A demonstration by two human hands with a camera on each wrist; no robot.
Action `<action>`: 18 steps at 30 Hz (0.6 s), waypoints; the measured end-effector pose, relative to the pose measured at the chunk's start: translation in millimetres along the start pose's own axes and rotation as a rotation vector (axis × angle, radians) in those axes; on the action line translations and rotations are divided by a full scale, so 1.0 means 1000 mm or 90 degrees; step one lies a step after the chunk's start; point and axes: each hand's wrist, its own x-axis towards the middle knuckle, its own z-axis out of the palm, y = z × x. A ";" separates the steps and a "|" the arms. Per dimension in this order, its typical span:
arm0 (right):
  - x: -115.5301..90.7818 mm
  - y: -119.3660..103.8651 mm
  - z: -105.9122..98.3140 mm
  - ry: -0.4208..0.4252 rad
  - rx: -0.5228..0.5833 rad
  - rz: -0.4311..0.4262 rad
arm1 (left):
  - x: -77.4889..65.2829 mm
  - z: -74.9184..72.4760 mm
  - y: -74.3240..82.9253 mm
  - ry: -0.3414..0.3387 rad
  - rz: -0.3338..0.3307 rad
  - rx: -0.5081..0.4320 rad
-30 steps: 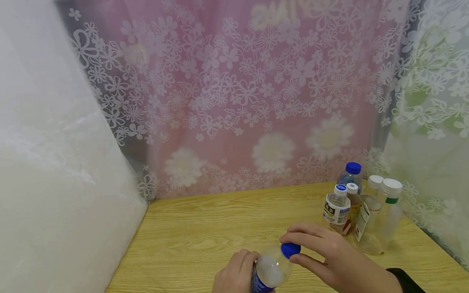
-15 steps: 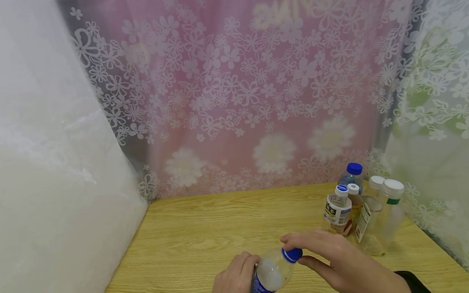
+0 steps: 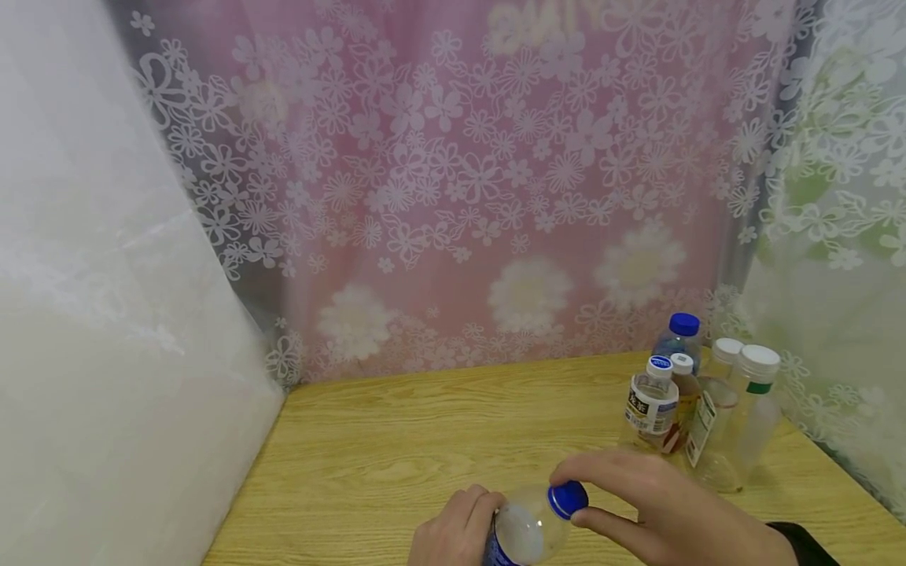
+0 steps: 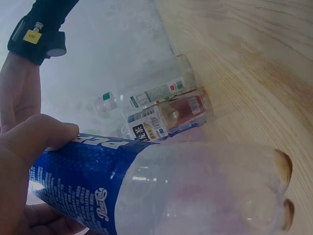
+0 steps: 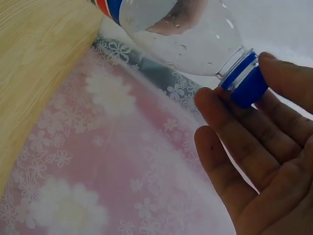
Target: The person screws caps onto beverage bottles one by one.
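A clear plastic soda bottle [image 3: 527,528] with a blue label [image 4: 93,171] tilts above the table, its neck pointing right and away. My left hand [image 3: 451,528] grips it round the label, thumb on top in the left wrist view. On the neck sits a blue bottle cap [image 3: 569,500], and a pale band shows between it and the blue ring below in the right wrist view. My right hand [image 3: 654,503] pinches this cap between thumb and fingers, with the other fingers [image 5: 222,171] spread beside it. Droplets cling inside the bottle; no drink is visible in it.
At the table's right side stand several bottles: one with a blue cap [image 3: 683,325], a small labelled one [image 3: 650,405], a brownish one [image 3: 683,409], and tall clear ones with white caps [image 3: 759,360]. A floral curtain [image 3: 460,196] closes the back of the wooden table [image 3: 368,440].
My right hand's fingers have shifted round the cap, and the cap with the bottle's neck has moved slightly right and down. My left hand keeps its grip almost in place.
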 end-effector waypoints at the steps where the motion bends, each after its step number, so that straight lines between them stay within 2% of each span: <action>1: -0.001 -0.001 0.000 0.000 -0.019 0.019 | 0.000 0.000 0.000 -0.001 0.004 0.000; 3: -0.003 -0.002 0.000 -0.009 -0.052 0.061 | 0.001 -0.001 0.002 -0.007 0.004 -0.001; 6: -0.003 -0.001 0.003 -0.010 -0.101 0.086 | 0.001 -0.002 0.003 -0.016 -0.003 -0.008; 9: -0.001 0.000 0.007 0.019 -0.163 0.067 | 0.001 -0.002 0.004 -0.016 -0.005 -0.005; 14: 0.002 0.003 0.013 0.090 -0.241 0.019 | 0.004 -0.001 0.006 -0.004 0.019 0.012; 18: 0.003 0.004 0.016 0.105 -0.276 0.017 | 0.004 -0.001 0.006 0.004 0.028 0.018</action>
